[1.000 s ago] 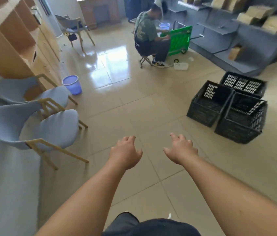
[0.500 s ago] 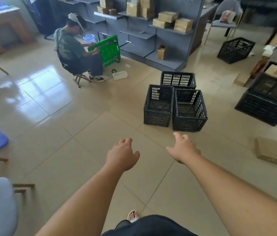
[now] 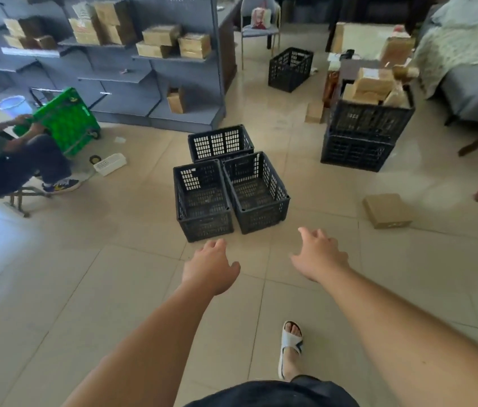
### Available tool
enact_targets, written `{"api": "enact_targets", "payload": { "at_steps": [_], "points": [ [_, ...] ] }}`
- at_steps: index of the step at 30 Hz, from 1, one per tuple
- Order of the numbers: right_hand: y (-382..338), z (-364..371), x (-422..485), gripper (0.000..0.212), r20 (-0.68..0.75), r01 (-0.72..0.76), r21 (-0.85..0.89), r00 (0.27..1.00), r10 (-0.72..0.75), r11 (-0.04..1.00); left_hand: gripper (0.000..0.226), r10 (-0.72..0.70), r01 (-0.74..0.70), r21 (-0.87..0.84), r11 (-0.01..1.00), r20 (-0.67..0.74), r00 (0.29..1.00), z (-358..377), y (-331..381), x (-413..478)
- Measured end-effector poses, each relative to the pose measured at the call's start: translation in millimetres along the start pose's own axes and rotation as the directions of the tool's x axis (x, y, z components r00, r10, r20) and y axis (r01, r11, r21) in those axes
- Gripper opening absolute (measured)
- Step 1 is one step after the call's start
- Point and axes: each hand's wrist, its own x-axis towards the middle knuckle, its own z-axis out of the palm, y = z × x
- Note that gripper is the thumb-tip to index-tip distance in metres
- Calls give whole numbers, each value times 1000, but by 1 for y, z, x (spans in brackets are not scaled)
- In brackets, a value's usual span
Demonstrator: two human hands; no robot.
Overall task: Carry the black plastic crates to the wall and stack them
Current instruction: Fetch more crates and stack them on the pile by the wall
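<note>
Three empty black plastic crates stand together on the tiled floor ahead: a left crate (image 3: 202,201), a right crate (image 3: 257,192) touching it, and a rear crate (image 3: 220,141) behind both. My left hand (image 3: 210,268) is stretched out just short of the left crate, fingers apart, holding nothing. My right hand (image 3: 318,255) reaches forward near the right crate's front corner, also open and empty. Neither hand touches a crate.
A two-crate black stack (image 3: 361,133) filled with cardboard boxes stands at the right; another black crate (image 3: 290,69) is farther back. A cardboard box (image 3: 386,210) lies on the floor. A seated person (image 3: 5,160) with a green cart (image 3: 67,121) is at left, before grey shelving (image 3: 155,77).
The view has swung right, away from the chairs and wall, toward the crates. The three crates are now closer and centred, and both hands extend toward them.
</note>
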Motion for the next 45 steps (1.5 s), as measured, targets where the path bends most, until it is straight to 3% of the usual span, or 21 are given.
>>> {"api": "enact_targets", "payload": {
  "at_steps": [6,11,23,31,38,45],
  "points": [
    [51,-56,94,58,14,-50,35,999,50,998,56,30,-31,54,998,22,999,-30,83,97],
    [87,-111,174,58,-3,-78,25,997,78,997,64,10,-11,2,1000,36,999,-52,144,170],
    [65,-183,363,60,-19,-57,8,998,57,998,65,66,-67,30,997,33,997,-100,209,378],
    [56,-255,503,66,-84,-121,-38,990,117,992,65,71,-73,24,997,61,996,-163,240,529],
    [69,-293,597,63,-51,-150,-4,987,150,989,65,117,-124,82,989,81,990,-190,300,629],
    [116,-360,715,60,-30,-53,-45,998,52,998,61,10,-11,24,1000,53,999,-208,380,732]
  ]
}}
